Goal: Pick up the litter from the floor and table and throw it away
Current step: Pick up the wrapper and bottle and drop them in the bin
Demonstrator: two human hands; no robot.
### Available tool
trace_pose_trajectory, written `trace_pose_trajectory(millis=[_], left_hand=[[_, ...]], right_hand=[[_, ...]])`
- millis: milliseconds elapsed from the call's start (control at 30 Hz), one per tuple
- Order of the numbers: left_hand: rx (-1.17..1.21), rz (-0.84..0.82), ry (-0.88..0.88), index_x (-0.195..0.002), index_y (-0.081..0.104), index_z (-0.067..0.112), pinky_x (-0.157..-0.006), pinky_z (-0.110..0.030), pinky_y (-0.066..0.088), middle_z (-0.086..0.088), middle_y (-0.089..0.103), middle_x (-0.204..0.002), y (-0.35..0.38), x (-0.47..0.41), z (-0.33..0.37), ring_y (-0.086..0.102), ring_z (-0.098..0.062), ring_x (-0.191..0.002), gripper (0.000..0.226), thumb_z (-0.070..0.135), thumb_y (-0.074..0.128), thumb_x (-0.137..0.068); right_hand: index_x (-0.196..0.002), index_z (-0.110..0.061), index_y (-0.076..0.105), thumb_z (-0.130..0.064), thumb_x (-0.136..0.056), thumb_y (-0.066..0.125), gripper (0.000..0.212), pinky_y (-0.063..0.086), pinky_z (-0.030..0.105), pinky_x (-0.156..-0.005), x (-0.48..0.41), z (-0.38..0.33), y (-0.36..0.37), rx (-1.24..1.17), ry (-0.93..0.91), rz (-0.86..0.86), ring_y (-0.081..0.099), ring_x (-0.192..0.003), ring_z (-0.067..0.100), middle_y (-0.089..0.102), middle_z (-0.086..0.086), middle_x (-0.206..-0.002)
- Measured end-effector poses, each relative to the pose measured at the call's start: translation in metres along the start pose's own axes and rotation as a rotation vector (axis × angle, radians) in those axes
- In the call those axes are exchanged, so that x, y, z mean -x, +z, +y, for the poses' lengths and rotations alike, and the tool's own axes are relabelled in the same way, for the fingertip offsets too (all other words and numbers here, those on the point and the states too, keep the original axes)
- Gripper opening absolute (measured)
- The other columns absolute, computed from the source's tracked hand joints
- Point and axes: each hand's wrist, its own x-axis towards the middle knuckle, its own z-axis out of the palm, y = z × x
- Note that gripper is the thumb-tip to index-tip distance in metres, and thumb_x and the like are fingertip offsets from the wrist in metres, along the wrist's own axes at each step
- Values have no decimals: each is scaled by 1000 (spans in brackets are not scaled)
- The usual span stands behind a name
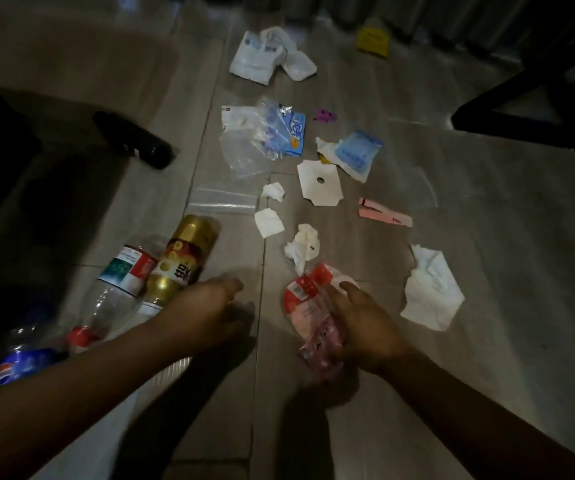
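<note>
Red-and-white plastic wrapper [308, 296] is being held low over the floor [487, 202], the right hand [362, 330] curling its fingers round it. The left hand [206, 306] is hovering palm-down beside the gold bottle [182, 258]; whether its fingers are grasping anything cannot be told.

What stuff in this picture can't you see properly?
- Head view: the left hand is motion-blurred; whether it touches the gold plastic bottle is unclear.
- The red-and-white plastic wrapper: its lower part is covered by the right hand gripping it.
- The blue-labelled clear bottle: partly lost in dark shadow at the left edge.
- The small yellow object far back: too blurred to identify.
</note>
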Motion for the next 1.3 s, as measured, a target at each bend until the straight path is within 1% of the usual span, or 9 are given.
trace_pose_trajectory(millis=[100,233,400,567,767,900,1033,1133,1300], left_hand=[[37,44,21,-133,46,22,-82,-23,49,1,58,-123,9,-14,-9,58,-11,-102,55,36,67,-84],[56,43,33,-129,48,22,-82,-26,52,1,61,-118,15,-12,-12,61,-11,-98,51,36,67,-83],[9,44,39,-126,49,26,-79,-18,47,7,60,-116,19,-3,-19,57,-5,-96,48,40,66,-83],[-40,46,34,-127,48,25,-70,-12,42,11,56,-111,14,-3,-33,51,-1,-92,49,41,65,-84],[-85,15,3,-128,46,30,-82,-20,49,12,55,-114,17,1,-46,53,-1,-97,47,42,62,-85],[-98,0,-3,-127,45,32,-84,-21,49,12,55,-114,20,0,-53,52,-1,-98,45,41,61,-86],[-90,-17,-13,-128,45,32,-86,-23,50,12,55,-117,21,-2,-55,53,-2,-101,45,41,61,-86],[-89,-27,-15,-128,45,33,-84,-19,48,12,55,-116,23,-2,-58,52,-1,-100,45,41,61,-86],[-96,-35,-23,-125,48,32,-79,-15,45,13,56,-114,27,6,-58,53,1,-97,42,41,62,-86]], right_hand=[[-150,-36,-11,-57,-69,75,120,20,44,-119,-11,8,18,14,-24,54,11,-147,26,2,0,-161],[-145,-38,-24,-60,-64,77,131,21,51,-117,-19,15,22,82,-66,28,-2,-148,30,-16,-2,-160],[-142,-40,-29,-51,-61,83,139,14,54,-118,-38,15,23,138,-111,32,-15,-146,32,-28,-4,-156],[-130,-44,-42,-57,-54,84,148,2,58,-115,-73,13,17,161,-193,41,-28,-141,32,-38,-3,-151],[-140,-40,-33,-56,-51,86,149,-2,58,-114,-110,10,16,175,-219,-43,-31,-139,32,-38,-1,-151],[-144,-41,-24,-63,-50,82,144,0,58,-114,-125,15,18,237,-207,-107,-21,-144,34,-28,2,-156],[-149,-37,6,-68,-54,76,122,13,54,-114,-124,18,14,150,-232,-33,3,-145,31,-2,-1,-161],[-146,-29,27,-57,-61,78,102,28,43,-111,-117,15,15,49,-250,40,25,-137,27,20,-2,-153],[-140,-20,41,-36,-70,79,81,38,33,-105,-102,4,21,-134,-190,89,44,-125,23,36,3,-146]])
